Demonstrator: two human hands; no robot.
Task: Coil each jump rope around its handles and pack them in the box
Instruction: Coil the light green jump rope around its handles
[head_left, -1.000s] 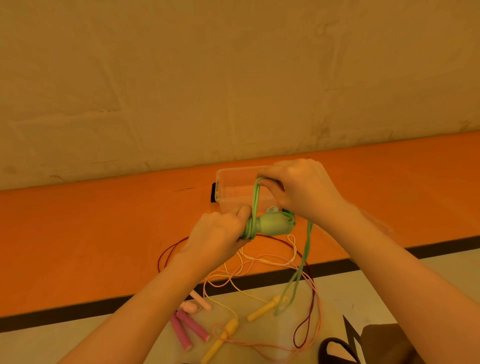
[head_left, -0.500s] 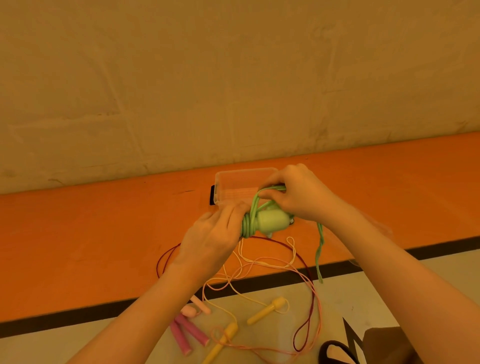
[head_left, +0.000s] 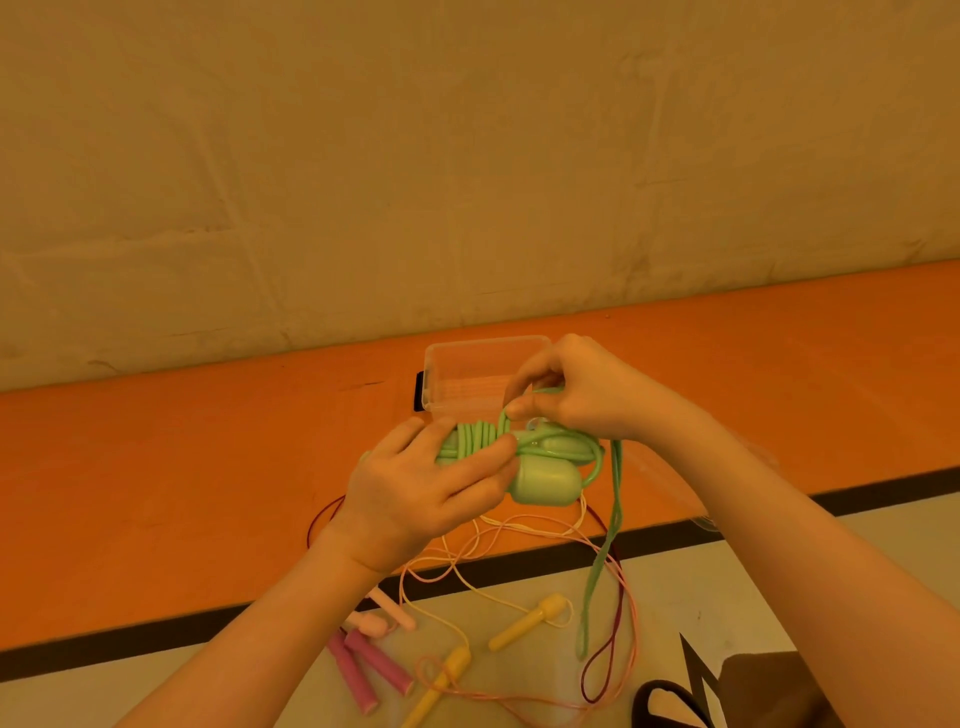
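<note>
Left hand: the left hand (head_left: 410, 499) is clamping the green handles (head_left: 540, 475), fingers curled over the wound turns and pinning them so nothing springs loose.
Right hand: the right hand (head_left: 582, 397) is pinching the green rope (head_left: 605, 551) just above the bundle, fingertips closed on the strand, feeding another pass over the top.
What is changing: a second ago the rope was rising steeply from the handles to the right hand; now that hand is sitting lower and closer, and the strand is looping flat across the handle ends. The coils beside the left fingers are looking thicker, and the handles are turning to show their rounded ends.
Tail of rope: a doubled length is still hanging off the right side of the bundle, dangling down toward the floor, and it is looking shorter than a second ago.
What it means: the winding is going well, I judge, but is not finished; the hanging loop needs taking up before this one can be packed.
Box: the clear box (head_left: 441, 374) is waiting open on the orange floor band (head_left: 156, 467), just behind the hands; something pale seems to lie inside, hard to tell what.
Still to do: yellow handles (head_left: 527, 621), pink handles (head_left: 371, 662) and their loose cords (head_left: 519, 530) are lying tangled on the pale floor below the hands, all uncoiled.
</note>
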